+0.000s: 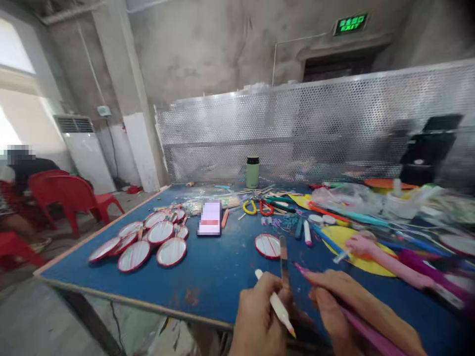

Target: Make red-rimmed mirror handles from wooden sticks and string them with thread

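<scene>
My left hand (258, 316) is closed around a white marker (279, 306) with an orange tip pointing down and toward me. The same hand also grips a flat brown stick (283, 254) standing up beside a white disc with a red rim (267, 245); whether the stick is joined to the disc I cannot tell. My right hand (356, 311) pinches a pink pen-like tool (367, 329), its pointed end toward the stick. Several similar red-rimmed discs (134, 255) with pinkish streaks lie in a cluster on the left of the blue table (222, 272).
A phone (210, 217), an orange marker (225, 218), scissors with yellow handles (250, 206) and a green bottle (253, 172) stand or lie farther back. Sticks, plastic bags, a yellow sheet (337, 237) and a pink tool (393, 259) crowd the right. A person (25, 165) sits far left near red chairs (67, 198).
</scene>
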Action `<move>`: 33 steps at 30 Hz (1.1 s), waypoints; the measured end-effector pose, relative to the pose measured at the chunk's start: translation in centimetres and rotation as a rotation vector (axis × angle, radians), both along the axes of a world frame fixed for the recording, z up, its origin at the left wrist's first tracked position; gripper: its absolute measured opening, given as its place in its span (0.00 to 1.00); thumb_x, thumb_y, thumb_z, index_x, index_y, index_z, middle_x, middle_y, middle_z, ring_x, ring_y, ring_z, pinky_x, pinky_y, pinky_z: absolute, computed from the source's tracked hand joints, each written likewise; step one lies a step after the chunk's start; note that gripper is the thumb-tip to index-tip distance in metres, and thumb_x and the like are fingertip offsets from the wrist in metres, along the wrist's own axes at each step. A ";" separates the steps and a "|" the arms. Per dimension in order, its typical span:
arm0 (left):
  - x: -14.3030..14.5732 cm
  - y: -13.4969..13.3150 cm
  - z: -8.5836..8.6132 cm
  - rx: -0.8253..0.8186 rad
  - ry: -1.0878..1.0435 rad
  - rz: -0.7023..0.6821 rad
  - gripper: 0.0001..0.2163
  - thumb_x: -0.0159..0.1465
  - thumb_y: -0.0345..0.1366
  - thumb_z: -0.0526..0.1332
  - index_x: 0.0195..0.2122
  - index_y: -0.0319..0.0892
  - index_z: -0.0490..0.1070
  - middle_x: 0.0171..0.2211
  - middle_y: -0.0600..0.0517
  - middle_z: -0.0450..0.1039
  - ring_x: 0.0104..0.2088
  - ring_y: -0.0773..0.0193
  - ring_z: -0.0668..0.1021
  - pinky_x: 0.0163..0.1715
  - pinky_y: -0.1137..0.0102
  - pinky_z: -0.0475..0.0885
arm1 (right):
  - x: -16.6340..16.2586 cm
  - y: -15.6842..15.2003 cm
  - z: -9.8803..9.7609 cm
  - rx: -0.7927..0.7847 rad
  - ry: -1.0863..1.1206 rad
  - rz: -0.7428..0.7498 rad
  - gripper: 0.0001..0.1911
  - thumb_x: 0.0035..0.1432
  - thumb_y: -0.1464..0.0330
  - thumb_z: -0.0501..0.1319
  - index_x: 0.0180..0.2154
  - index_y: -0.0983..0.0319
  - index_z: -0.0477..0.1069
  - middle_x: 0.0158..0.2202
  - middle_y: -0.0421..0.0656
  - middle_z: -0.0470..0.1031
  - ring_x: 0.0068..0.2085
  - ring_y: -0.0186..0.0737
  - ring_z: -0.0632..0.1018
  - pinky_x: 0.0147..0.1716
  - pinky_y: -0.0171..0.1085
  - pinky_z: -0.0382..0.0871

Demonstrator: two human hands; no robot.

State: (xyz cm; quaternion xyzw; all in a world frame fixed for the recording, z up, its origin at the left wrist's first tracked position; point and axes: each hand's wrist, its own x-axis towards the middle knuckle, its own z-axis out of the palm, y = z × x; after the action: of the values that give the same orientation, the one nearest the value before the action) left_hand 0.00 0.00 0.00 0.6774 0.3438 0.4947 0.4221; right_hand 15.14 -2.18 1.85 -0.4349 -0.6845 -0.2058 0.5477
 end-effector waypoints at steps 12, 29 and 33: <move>-0.6 -1.0 0.8 -0.082 -0.026 -0.053 0.14 0.68 0.47 0.53 0.33 0.43 0.69 0.29 0.52 0.80 0.31 0.65 0.79 0.34 0.75 0.69 | -0.5 -0.8 -0.6 0.004 0.184 0.220 0.12 0.57 0.76 0.59 0.42 0.58 0.74 0.31 0.37 0.78 0.31 0.34 0.80 0.36 0.33 0.75; -1.0 -0.6 0.8 -0.046 0.088 -0.037 0.16 0.68 0.48 0.51 0.31 0.42 0.66 0.27 0.55 0.69 0.29 0.67 0.69 0.30 0.75 0.62 | -1.3 -0.8 1.0 -0.009 0.027 0.266 0.10 0.56 0.77 0.58 0.39 0.61 0.73 0.30 0.38 0.80 0.33 0.33 0.80 0.36 0.29 0.73; -1.0 -0.4 0.7 -0.023 0.126 -0.034 0.16 0.69 0.48 0.51 0.30 0.42 0.65 0.26 0.55 0.67 0.28 0.67 0.68 0.29 0.75 0.62 | -1.5 -0.7 1.4 -0.023 0.020 0.323 0.10 0.56 0.78 0.58 0.38 0.62 0.73 0.28 0.38 0.79 0.33 0.33 0.80 0.34 0.29 0.73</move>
State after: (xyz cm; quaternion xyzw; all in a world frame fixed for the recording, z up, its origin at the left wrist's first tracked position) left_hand -1.01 -0.42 0.66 0.7083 0.3637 0.4397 0.4156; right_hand 13.64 -2.91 3.27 -0.3275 -0.7425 -0.1028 0.5752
